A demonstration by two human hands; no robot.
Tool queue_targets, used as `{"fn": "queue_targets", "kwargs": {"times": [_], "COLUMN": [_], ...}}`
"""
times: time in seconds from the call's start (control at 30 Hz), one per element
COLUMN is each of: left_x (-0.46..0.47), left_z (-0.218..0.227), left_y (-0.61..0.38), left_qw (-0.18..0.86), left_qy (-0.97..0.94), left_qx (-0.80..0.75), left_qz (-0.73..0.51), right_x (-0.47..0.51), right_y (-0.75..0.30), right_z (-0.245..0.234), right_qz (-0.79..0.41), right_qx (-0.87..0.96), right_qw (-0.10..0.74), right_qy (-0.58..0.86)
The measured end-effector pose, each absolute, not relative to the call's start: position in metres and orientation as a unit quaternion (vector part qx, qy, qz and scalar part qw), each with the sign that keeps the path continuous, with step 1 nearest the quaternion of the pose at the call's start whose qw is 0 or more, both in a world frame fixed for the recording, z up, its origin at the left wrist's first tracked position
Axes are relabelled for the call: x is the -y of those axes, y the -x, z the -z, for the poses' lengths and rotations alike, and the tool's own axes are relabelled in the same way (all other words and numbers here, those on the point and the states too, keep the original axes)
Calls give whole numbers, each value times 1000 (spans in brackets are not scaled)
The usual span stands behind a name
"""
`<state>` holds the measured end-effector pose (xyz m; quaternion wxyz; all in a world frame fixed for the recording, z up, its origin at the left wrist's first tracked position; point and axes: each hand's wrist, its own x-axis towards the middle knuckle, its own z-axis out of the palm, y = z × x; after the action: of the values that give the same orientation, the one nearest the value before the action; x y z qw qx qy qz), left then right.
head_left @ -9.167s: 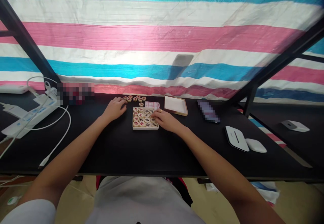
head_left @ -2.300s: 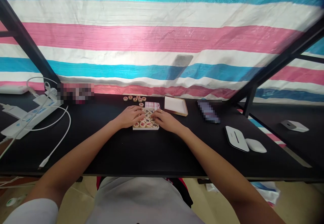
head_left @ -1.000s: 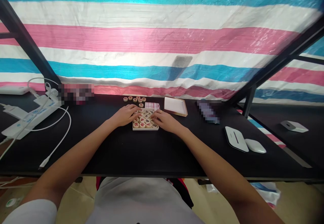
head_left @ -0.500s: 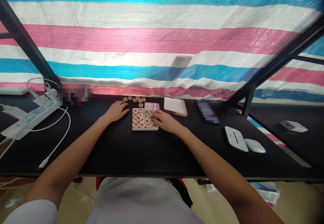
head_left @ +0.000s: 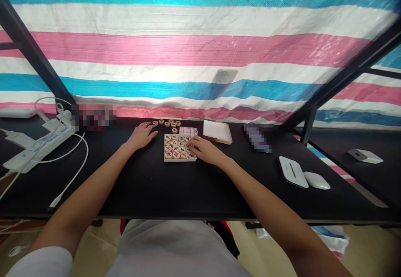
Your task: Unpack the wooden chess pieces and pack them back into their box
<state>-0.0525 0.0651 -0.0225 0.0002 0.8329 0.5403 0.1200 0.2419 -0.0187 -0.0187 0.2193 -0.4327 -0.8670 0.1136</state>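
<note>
A shallow white box [head_left: 180, 160] sits on the table in front of me, filled with rows of round Chinese chess pieces [head_left: 176, 154] marked in red or black. My right hand [head_left: 203, 148] reaches over the box's right side, its fingers curled and closed on a piece there; that piece is mostly hidden beneath them. Left of the box, my left hand [head_left: 143, 136] rests palm down on the table, open, fingers apart and holding nothing. Its fingertips are close to several loose chess pieces [head_left: 167, 124] lying behind the box. One more loose piece [head_left: 174, 130] lies right behind the box's rear edge.
A pink-and-white patterned paper [head_left: 189, 131] lies behind the box, beside an open box lid [head_left: 216, 131]. Farther right are a blurred phone-like object [head_left: 257, 138], a white flat device [head_left: 293, 171] and a white mouse [head_left: 317, 180]. A power strip [head_left: 40, 145] with cables occupies the left.
My left hand has drawn slightly left, away from the box. My right hand stays at the box's right side. The whole view has shifted a little.
</note>
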Motion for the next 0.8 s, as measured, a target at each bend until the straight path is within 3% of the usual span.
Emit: {"fn": "queue_targets", "kwargs": {"times": [0.53, 0.8], "left_x": [-70, -69], "left_z": [25, 23], "left_y": [44, 42], "left_qw": [46, -5], "left_qy": [-847, -853], "left_qx": [-522, -507], "left_qz": [-83, -125], "right_x": [19, 20], "right_y": [-244, -244], "right_z": [18, 17], "right_qz": [-109, -109], "right_qx": [868, 868], "right_qw": [219, 222], "right_qy": [432, 431]}}
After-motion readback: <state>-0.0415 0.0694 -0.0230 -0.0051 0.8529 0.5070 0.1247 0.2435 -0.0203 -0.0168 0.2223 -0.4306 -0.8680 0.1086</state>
